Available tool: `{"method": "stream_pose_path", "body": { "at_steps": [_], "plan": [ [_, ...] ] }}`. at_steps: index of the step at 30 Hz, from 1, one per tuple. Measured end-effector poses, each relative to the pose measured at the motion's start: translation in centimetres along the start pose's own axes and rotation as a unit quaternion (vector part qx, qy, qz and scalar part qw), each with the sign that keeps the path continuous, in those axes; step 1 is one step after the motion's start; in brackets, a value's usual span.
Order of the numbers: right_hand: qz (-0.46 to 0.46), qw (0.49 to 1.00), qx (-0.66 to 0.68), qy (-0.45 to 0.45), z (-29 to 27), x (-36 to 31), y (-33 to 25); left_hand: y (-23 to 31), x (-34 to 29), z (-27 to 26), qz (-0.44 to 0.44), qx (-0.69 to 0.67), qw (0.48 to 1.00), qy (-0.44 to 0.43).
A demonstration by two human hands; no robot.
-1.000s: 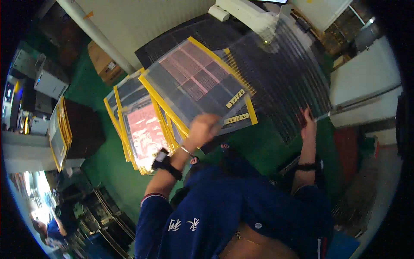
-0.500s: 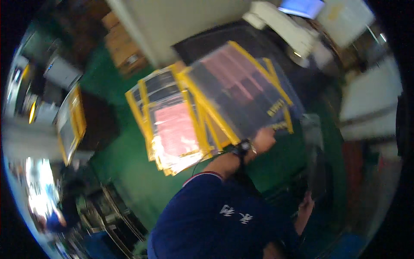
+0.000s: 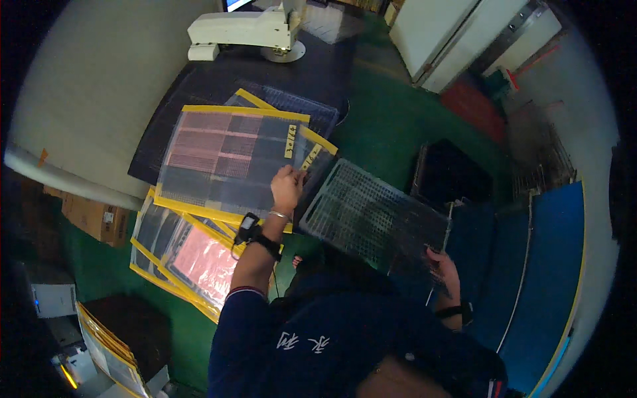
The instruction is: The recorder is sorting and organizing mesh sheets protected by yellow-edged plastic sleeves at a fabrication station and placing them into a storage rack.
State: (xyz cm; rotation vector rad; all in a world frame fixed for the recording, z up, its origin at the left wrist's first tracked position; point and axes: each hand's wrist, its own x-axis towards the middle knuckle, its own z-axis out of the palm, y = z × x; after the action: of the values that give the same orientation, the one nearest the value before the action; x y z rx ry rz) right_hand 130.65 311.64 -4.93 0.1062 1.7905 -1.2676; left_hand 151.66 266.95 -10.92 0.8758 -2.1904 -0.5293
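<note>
My left hand [image 3: 286, 190] is closed at the right edge of a flat, clear sheet with yellow tape borders [image 3: 199, 180], which has pink and grey rectangles on it. The fingers pinch that edge near a yellow label strip. In my right hand [image 3: 443, 272] is a dark, flat perforated tray [image 3: 371, 209], gripped by its right-hand end and tilted. The tray's left end is close to the sheet's right side. Underneath lie a second yellow-edged sheet [image 3: 318, 140] and a dark mesh panel [image 3: 302, 106].
More yellow-bordered sheets, one with a pink page [image 3: 202, 262], overlap at the left. A white bench machine [image 3: 242, 33] stands on the dark table [image 3: 192, 83]. Blue panels [image 3: 551, 245] rise at the right. Cardboard boxes [image 3: 93, 215] sit on the green floor.
The view has swung to the right and sharpened. The tray in my right hand has come up and turned so its perforated face shows. My left hand stays at the yellow-edged sheet.
</note>
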Motion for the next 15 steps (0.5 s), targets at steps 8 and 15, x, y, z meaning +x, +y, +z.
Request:
{"method": "stream_pose_path", "body": {
  "at_steps": [8, 15],
  "plan": [
    [-0.028, 0.996, 0.053, -0.063, 3.2, 3.7, -2.6, 2.5, 3.3, -4.9, 0.18, 0.167, 0.95, -0.19],
    [-0.079, 0.991, 0.071, -0.087, 5.5, 6.1, -5.5, 3.5, 0.5, -3.5, 0.103, 0.317, 0.917, -0.221]
  ]
}}
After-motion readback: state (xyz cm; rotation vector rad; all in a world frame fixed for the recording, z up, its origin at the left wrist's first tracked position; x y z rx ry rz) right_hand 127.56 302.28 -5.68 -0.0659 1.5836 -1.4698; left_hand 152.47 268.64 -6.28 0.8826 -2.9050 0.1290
